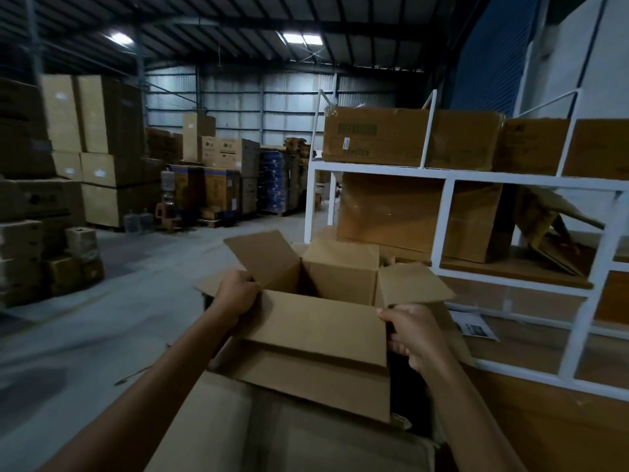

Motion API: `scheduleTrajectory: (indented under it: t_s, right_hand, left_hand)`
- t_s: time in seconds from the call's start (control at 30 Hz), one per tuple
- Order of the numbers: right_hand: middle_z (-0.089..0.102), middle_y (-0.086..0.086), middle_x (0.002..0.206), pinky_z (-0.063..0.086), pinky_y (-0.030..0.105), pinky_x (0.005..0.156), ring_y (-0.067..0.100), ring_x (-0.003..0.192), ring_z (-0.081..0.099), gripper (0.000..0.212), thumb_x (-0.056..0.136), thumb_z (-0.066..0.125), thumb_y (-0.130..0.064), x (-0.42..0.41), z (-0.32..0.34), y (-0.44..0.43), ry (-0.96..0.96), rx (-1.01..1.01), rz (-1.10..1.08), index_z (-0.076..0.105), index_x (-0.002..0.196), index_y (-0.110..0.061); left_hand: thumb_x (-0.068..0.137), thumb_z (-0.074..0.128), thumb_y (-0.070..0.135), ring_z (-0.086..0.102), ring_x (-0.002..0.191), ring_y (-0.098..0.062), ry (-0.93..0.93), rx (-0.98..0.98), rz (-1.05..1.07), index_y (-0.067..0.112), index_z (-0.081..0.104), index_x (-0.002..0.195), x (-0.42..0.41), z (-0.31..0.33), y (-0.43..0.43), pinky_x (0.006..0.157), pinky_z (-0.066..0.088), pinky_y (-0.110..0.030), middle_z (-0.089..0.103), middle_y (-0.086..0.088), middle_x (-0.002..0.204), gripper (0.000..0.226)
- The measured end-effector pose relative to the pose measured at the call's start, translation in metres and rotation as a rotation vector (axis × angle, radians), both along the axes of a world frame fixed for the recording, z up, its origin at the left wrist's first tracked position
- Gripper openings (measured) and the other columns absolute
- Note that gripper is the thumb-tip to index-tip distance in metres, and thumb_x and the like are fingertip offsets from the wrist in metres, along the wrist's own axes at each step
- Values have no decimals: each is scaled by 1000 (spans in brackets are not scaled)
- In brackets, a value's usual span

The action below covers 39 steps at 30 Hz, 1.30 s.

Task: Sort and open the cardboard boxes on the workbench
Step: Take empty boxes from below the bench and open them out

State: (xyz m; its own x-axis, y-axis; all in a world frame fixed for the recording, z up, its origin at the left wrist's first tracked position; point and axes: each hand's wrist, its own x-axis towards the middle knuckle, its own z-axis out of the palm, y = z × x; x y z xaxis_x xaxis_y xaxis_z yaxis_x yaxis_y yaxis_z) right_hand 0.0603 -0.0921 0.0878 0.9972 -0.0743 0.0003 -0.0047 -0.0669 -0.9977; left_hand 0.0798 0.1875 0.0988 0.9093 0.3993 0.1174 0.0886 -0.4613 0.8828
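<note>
Cardboard surface: I'm seeing flattened sheets (272, 444) lying under an open box (316, 321).
Room: dim warehouse; white rack (446, 212) probably holding cartons.
Hands: I'm gripping the near flap, left hand (238, 294) and right hand (412, 332) fingers clamping its corners.

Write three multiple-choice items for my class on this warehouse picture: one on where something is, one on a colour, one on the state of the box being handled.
1. Where does the printed paper sheet lie?
A. inside the open box
B. on the surface to the right of the open box
C. on the top shelf

2. What colour is the shelf frame?
A. white
B. red
C. black

3. What state is the cardboard box in?
A. taped shut
B. crushed flat
C. open, flaps up

Answers:
1 B, the sheet lies flat by the frame's foot, right of the right hand.
2 A, its bars and posts are white throughout.
3 C, all four flaps stand apart, with the left hand and right hand each gripping a top corner of the near flap.
</note>
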Motion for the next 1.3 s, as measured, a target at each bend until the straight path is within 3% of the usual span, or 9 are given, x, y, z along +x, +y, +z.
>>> scheduleTrajectory:
  t_s: [0.23, 0.4, 0.57, 0.67, 0.73, 0.87, 1.13, 1.23, 1.3]
  right_hand:
    - [75, 12, 98, 60, 43, 82, 28, 91, 72, 21, 90, 70, -19, -10, -7, -6, -10, 116, 24, 67, 107, -7]
    - [66, 7, 116, 60, 41, 81, 26, 98, 71, 45, 89, 69, -17, -26, 3, -3, -171, 302, 57, 54, 131, -18]
    - [67, -6, 105, 59, 34, 81, 11, 93, 68, 21, 94, 61, -33, -24, -7, 16, -375, -69, -61, 63, 115, -30]
    - [65, -8, 92, 51, 24, 68, 4, 76, 60, 35, 95, 59, -31, -8, -21, 21, -540, -598, -162, 57, 130, -26]
    - [66, -7, 105, 47, 23, 75, 6, 88, 61, 37, 98, 54, -33, 0, -30, 22, -543, -849, -188, 57, 134, -25]
    - [63, -4, 73, 39, 29, 60, 12, 67, 58, 42, 101, 38, -46, 5, -34, 22, -480, -1215, 20, 66, 80, -23]
    - [56, -3, 62, 27, 28, 52, 9, 56, 50, 46, 100, 38, -48, 1, -35, 19, -510, -1223, 81, 54, 64, -26]
    - [69, -9, 82, 42, 23, 62, 4, 72, 60, 31, 99, 45, -44, -4, -36, 16, -523, -1140, 71, 72, 93, -30]
    - [70, -12, 110, 49, 24, 83, 3, 96, 61, 29, 97, 51, -41, -6, -36, 13, -537, -1065, 72, 68, 118, -31]
  left_hand:
    - [91, 65, 29, 62, 81, -16, -9, 218, -6, 8, 59, 113, -8, 5, -2, 61, 48, -27, 64, -7, 95, 32]
    - [94, 60, 35, 60, 93, -10, -301, 463, -133, 16, 54, 134, -27, 18, -12, 73, 50, -24, 62, -4, 124, 45]
    - [101, 41, 42, 58, 76, -2, -473, 733, -369, 33, 63, 93, -27, 12, -41, 73, 47, -25, 61, 15, 85, 26]
    - [101, 31, 49, 53, 63, -5, -318, 843, -378, 29, 57, 76, 0, 0, -41, 71, 42, -31, 56, 8, 68, 41]
    - [101, 35, 48, 58, 69, -8, -123, 836, -445, 24, 63, 83, 12, -7, -46, 70, 46, -29, 61, 7, 75, 41]
    - [101, 37, 51, 61, 76, -12, 166, 826, -507, 25, 63, 77, 21, -24, -57, 81, 50, -35, 62, 5, 78, 44]
    - [100, 37, 52, 63, 73, -11, 143, 803, -504, 22, 62, 76, 24, -28, -54, 80, 53, -34, 64, 3, 79, 45]
    - [101, 39, 48, 64, 85, -9, 62, 798, -565, 25, 65, 92, 22, -28, -56, 86, 52, -33, 67, 5, 93, 36]
    - [100, 40, 48, 62, 105, -11, -44, 826, -563, 25, 62, 116, 20, -28, -58, 95, 50, -34, 65, 3, 120, 36]
